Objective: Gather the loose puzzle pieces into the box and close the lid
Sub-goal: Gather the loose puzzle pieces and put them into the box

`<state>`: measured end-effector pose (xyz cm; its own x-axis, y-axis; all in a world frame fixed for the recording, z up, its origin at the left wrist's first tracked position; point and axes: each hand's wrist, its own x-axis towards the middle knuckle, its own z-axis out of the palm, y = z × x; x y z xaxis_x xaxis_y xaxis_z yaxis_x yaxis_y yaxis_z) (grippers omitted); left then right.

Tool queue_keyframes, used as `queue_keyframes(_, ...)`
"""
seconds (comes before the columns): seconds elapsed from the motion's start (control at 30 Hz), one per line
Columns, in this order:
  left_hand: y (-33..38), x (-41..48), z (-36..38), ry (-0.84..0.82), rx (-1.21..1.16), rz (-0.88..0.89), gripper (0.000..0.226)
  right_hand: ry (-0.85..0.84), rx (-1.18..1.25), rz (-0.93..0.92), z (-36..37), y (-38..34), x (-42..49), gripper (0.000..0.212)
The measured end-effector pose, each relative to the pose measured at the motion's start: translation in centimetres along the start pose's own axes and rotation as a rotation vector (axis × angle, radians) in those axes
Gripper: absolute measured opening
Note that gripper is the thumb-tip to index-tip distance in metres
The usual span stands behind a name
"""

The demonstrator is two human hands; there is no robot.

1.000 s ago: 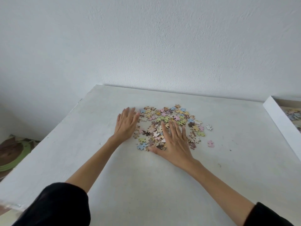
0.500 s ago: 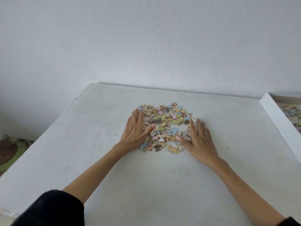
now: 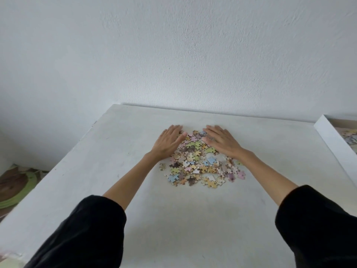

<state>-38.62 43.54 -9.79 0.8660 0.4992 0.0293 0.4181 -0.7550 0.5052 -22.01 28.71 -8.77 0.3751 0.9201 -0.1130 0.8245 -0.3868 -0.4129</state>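
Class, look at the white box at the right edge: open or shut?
Open. Nothing covers the white box, and pieces show inside it.

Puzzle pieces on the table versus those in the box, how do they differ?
The table pile lies loose mid-table; the box pieces sit inside the white box at the right edge. The left hand and right hand rest flat on the table pile; nothing touches the box pieces. Both are pastel-coloured.

Soft, even daylight, no glare; white wall [image 3: 173,55] and table [image 3: 193,219] bright, slightly grey. Thin shadow line along far table edge. Wide-angle stretch toward frame edges; near left corner smeared; puzzle pieces [image 3: 197,163] mildly soft; black sleeves [image 3: 83,233] lose detail
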Motion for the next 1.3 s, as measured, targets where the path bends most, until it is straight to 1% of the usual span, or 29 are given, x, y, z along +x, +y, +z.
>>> queue_keyframes(0.03,0.2,-0.1,0.0,-0.028,-0.004,0.038,0.089,-0.005,-0.009,-0.021,0.1,-0.1,-0.3,0.12)
queue_keyframes(0.07,0.3,-0.3,0.0,-0.053,-0.009,0.075,0.078,-0.019,0.018,-0.043,0.1,-0.3,-0.7,0.115)
queue_keyframes(0.1,0.4,-0.6,-0.1,-0.066,-0.038,0.097,0.069,-0.037,0.088,-0.051,-0.2,-0.5,-1.3,0.105)
queue_keyframes(0.13,0.3,-0.9,-0.2,-0.062,-0.089,0.104,0.064,-0.034,0.179,-0.054,-0.6,-0.5,-1.9,0.09)
queue_keyframes(0.17,0.1,-1.3,-0.4,-0.04,-0.141,0.096,0.066,0.0,0.249,-0.048,-0.9,-0.4,-2.6,0.076)
queue_keyframes(0.2,-0.2,-1.7,-0.6,-0.013,-0.178,0.08,0.074,0.05,0.282,-0.034,-1.2,0.1,-3.5,0.067)
queue_keyframes(0.23,-0.5,-2.3,-0.8,0.0,-0.19,0.064,0.084,0.091,0.291,-0.011,-1.4,0.6,-4.4,0.063)
queue_keyframes(0.27,-0.8,-2.9,-1.0,-0.011,-0.179,0.059,0.093,0.099,0.296,0.007,-1.5,1.2,-5.4,0.065)
queue_keyframes(0.3,-1.1,-3.6,-1.1,-0.043,-0.155,0.068,0.102,0.071,0.294,0.013,-1.5,1.8,-6.2,0.076)
queue_keyframes(0.33,-1.2,-4.3,-1.2,-0.09,-0.129,0.092,0.109,0.025,0.27,-0.005,-1.2,2.3,-6.9,0.091)
queue_keyframes(0.37,-1.1,-4.8,-1.3,-0.139,-0.109,0.122,0.117,-0.018,0.218,-0.031,-0.7,2.6,-7.5,0.105)
queue_keyframes(0.4,-0.9,-5.2,-1.3,-0.179,-0.095,0.158,0.124,-0.052,0.149,-0.064,-0.3,2.7,-7.9,0.113)
queue_keyframes(0.43,-0.7,-5.4,-1.3,-0.209,-0.074,0.198,0.129,-0.074,0.07,-0.097,0.2,2.6,-8.2,0.117)
queue_keyframes(0.5,-0.2,-5.6,-0.8,-0.255,-0.003,0.265,0.134,-0.103,-0.069,-0.156,0.9,1.9,-8.4,0.118)
queue_keyframes(0.6,0.5,-5.5,0.1,-0.269,0.09,0.316,0.132,-0.097,-0.144,-0.201,1.6,0.8,-8.3,0.121)
queue_keyframes(0.67,0.8,-5.5,0.6,-0.23,0.138,0.329,0.129,-0.069,-0.145,-0.191,1.9,0.4,-8.1,0.122)
queue_keyframes(0.77,1.0,-5.7,1.0,-0.162,0.195,0.357,0.124,-0.008,-0.145,-0.183,2.3,0.2,-8.0,0.117)
queue_keyframes(0.9,1.3,-5.8,1.0,-0.076,0.129,0.398,0.11,0.11,-0.168,-0.185,2.5,0.2,-7.8,0.106)
queue_keyframes(0.97,1.3,-5.8,1.0,-0.036,0.119,0.41,0.099,0.169,-0.145,-0.204,2.4,0.0,-7.9,0.093)
queue_keyframes(1.1,1.5,-5.8,1.1,0.034,0.09,0.474,0.078,0.272,-0.071,-0.233,2.7,-0.4,-7.6,0.059)
queue_keyframes(1.17,1.6,-5.7,1.2,0.067,0.058,0.49,0.069,0.284,-0.039,-0.272,2.9,-0.4,-7.2,0.049)
queue_keyframes(1.23,1.7,-5.8,1.2,0.062,0.026,0.486,0.062,0.279,-0.008,-0.287,3.0,-0.3,-7.1,0.046)
queue_keyframes(1.3,1.7,-5.8,1.2,0.046,0.01,0.49,0.057,0.272,0.031,-0.273,3.0,-0.3,-7.1,0.052)
